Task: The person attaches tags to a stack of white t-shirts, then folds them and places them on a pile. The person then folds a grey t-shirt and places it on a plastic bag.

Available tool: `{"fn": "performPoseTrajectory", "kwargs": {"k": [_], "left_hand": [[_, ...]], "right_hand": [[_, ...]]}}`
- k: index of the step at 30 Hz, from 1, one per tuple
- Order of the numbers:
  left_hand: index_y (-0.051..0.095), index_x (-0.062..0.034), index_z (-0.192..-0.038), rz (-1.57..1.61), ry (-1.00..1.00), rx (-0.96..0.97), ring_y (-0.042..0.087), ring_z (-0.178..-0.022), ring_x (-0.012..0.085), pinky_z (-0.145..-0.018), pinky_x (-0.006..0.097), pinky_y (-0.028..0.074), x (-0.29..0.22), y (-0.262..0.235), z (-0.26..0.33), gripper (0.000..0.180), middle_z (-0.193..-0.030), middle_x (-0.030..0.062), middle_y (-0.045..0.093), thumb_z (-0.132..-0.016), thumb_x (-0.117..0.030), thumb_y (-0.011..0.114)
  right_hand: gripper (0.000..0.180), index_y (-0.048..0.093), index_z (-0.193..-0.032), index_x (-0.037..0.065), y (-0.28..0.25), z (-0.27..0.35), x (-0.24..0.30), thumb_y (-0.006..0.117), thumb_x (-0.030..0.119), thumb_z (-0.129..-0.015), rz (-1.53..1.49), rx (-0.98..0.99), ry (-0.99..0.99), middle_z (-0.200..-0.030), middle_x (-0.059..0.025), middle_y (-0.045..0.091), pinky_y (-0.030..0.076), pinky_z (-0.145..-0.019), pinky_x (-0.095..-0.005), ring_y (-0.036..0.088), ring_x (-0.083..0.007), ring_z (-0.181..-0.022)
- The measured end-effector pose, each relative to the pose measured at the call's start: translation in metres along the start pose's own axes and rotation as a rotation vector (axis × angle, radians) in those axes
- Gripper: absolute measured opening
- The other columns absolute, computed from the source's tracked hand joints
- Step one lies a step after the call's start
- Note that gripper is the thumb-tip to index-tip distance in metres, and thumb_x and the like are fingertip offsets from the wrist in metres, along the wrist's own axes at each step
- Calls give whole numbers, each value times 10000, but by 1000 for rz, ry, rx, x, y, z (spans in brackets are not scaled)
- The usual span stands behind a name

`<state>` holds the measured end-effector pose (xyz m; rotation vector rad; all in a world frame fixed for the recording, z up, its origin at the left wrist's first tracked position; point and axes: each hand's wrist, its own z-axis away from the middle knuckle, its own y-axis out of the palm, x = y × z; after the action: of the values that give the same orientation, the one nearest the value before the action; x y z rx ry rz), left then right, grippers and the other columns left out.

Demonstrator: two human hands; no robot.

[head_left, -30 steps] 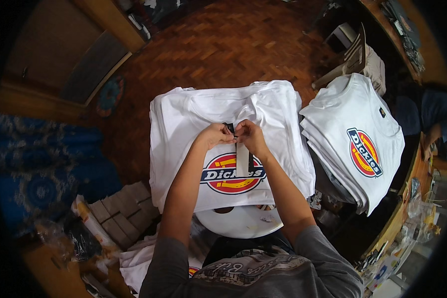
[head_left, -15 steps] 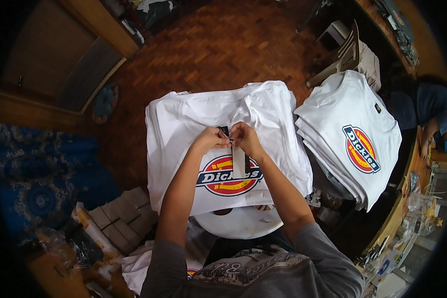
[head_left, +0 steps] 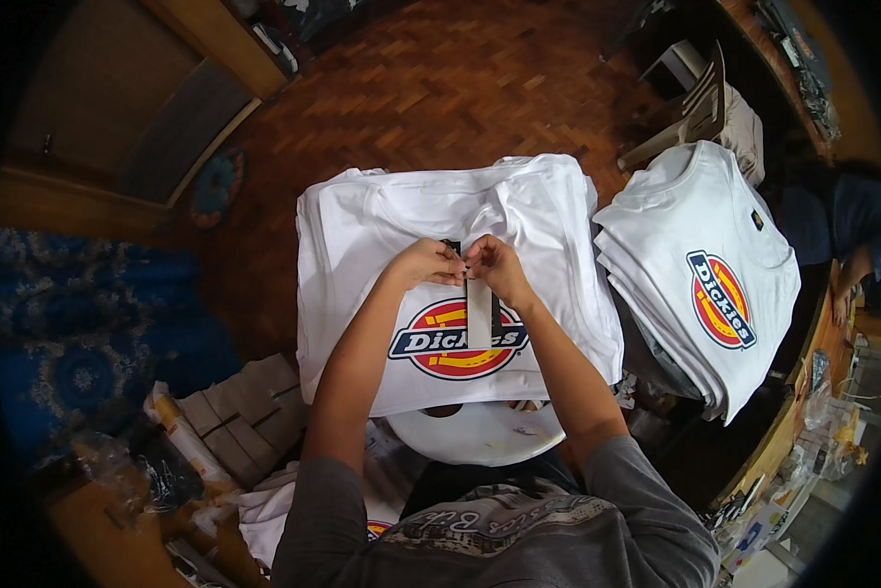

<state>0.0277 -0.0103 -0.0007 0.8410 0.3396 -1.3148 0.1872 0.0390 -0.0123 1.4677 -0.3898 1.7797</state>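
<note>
A white sleeveless shirt [head_left: 347,255] lies on top of a stack in front of me, its chest carrying a red, yellow and navy oval print. At its neckline my left hand [head_left: 427,265] is closed in a pinch on the black neck label [head_left: 454,245], mostly covered by the fingers. Just beside it my right hand [head_left: 497,269] pinches the top of a hang tag [head_left: 479,318], fingertips almost meeting the left ones. Pale and black parts of the tag hang down over the print. The fastening between the fingertips is too small to make out.
A second pile of white shirts [head_left: 695,245] stands at the right. Under the stack is a white stool [head_left: 480,436]. Grey-beige folded bundles [head_left: 235,416] and plastic bags lie at lower left. A chair [head_left: 690,113] and another person's arm [head_left: 852,274] show at the right.
The view has shifted slightly, moving the scene a little to the right. My hands stay together at the neckline, with the fingers slightly repositioned and the hang tag still dangling.
</note>
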Motion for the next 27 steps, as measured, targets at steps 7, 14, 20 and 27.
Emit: {"fn": "performPoseTrajectory", "kwargs": {"k": [7, 14, 20, 27], "left_hand": [[497, 54, -745, -175, -29, -25, 573, -644, 199, -598, 261, 489, 0, 3, -9, 152, -692, 142, 560, -689, -54, 589], [496, 48, -733, -198, 1, -56, 572, -612, 194, -579, 253, 485, 3, 7, -8, 154, -675, 142, 561, -696, -72, 586], [493, 23, -772, 189, 182, -207, 551, -631, 161, -593, 226, 458, 15, 17, 1, 148, -703, 95, 545, -738, -108, 551], [507, 31, -866, 430, 488, -551, 533, -699, 114, -615, 200, 434, 42, 59, 19, 203, -789, 74, 556, -734, -112, 563]], "right_hand": [[266, 403, -729, 47, -2, 2, -3, 437, -178, -590, -106, 15, 43, -672, -8, 448, 411, -551, -194, 459, -83, -624], [268, 391, -743, 53, -6, 3, -12, 446, -174, -610, -141, 12, 25, -682, -33, 495, 411, -542, -186, 492, -94, -608], [241, 461, -864, -9, -2, 0, 11, 468, -133, -657, -118, -7, 8, -734, -60, 507, 431, -599, -204, 508, -109, -626], [191, 514, -795, -29, 22, 17, 17, 560, -109, -627, -241, -216, -4, -740, -70, 540, 437, -605, -198, 524, -114, -638]]}}
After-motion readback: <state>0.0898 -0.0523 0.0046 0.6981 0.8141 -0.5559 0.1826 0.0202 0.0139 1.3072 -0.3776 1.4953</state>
